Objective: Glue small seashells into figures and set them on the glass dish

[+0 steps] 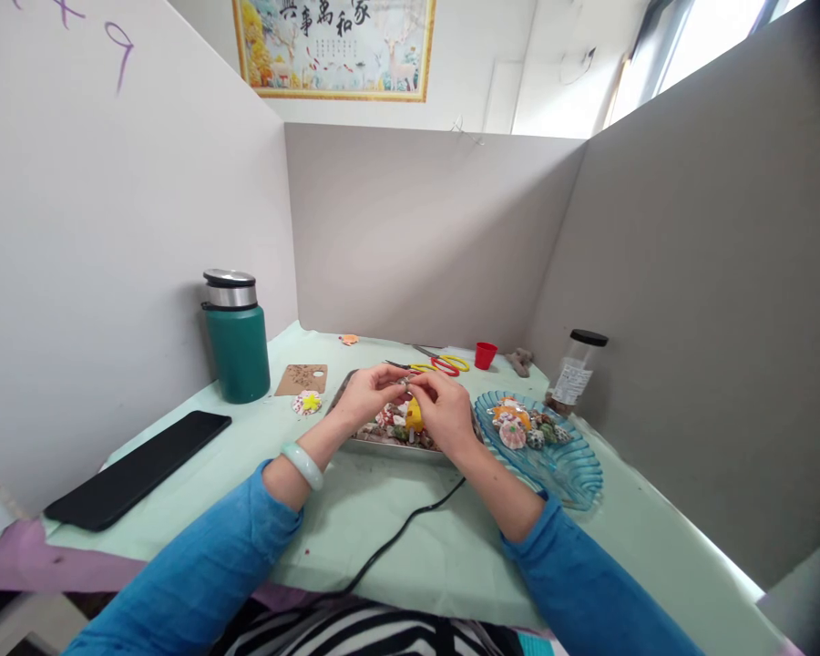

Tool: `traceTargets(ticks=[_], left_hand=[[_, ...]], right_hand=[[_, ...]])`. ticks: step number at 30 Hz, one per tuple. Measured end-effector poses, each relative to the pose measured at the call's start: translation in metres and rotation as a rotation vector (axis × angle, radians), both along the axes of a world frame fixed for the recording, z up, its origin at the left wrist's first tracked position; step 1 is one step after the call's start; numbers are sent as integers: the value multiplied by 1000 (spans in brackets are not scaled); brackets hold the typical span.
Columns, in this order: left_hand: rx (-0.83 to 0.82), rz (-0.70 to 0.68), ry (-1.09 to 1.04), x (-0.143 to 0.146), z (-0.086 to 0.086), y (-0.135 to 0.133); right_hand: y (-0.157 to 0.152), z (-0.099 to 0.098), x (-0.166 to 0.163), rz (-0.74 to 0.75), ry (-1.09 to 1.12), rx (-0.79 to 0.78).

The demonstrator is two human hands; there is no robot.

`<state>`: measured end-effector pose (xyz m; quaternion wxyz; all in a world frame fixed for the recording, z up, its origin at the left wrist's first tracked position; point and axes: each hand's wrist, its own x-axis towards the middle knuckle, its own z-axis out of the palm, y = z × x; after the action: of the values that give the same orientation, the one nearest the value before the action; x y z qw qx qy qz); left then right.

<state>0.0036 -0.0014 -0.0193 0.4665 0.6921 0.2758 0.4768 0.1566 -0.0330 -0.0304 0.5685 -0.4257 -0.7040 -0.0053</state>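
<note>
Left hand (369, 394): fingertips pinched on a small piece (405, 384), possibly a shell, too small to tell; pale bangle (302, 463) at the wrist
Right hand (446, 412): fingertips closed on the same small piece, meeting the left hand above the metal tray (383, 446)
Metal tray: holds mixed shells and a yellow tool (415, 415) just below the hands; black cable (396, 533) runs back toward the person
Blue glass plate (574, 483): right of tray, bearing painted shells
Green flask (236, 342): far left
Scissors (444, 365): behind tray, beside a red cup (485, 354)
</note>
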Motion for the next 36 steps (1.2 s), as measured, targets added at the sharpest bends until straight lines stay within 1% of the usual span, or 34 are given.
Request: traceTargets(ticks=[5, 9, 11, 13, 17, 19, 25, 29, 36], left_hand=[[11, 36, 22, 0, -2, 1], [67, 115, 65, 2, -5, 0], [72, 131, 73, 3, -5, -2], [38, 104, 45, 4, -3, -4], [-94, 12, -79, 3, 1, -6], [-142, -8, -121, 2, 1, -4], [-192, -52, -182, -1, -4, 1], [-173, -38, -171, 2, -4, 0], [-173, 63, -171, 7, -3, -6]], right_hand=[[4, -3, 1, 24, 67, -72], [7, -4, 2, 37, 81, -102], [7, -3, 2, 32, 77, -104], [7, -2, 2, 18, 67, -91], [3, 0, 0, 15, 29, -47], [1, 1, -1, 21, 15, -29], [-1, 0, -1, -3, -24, 5], [-1, -1, -1, -11, -57, 23], [0, -4, -2, -16, -116, 15]])
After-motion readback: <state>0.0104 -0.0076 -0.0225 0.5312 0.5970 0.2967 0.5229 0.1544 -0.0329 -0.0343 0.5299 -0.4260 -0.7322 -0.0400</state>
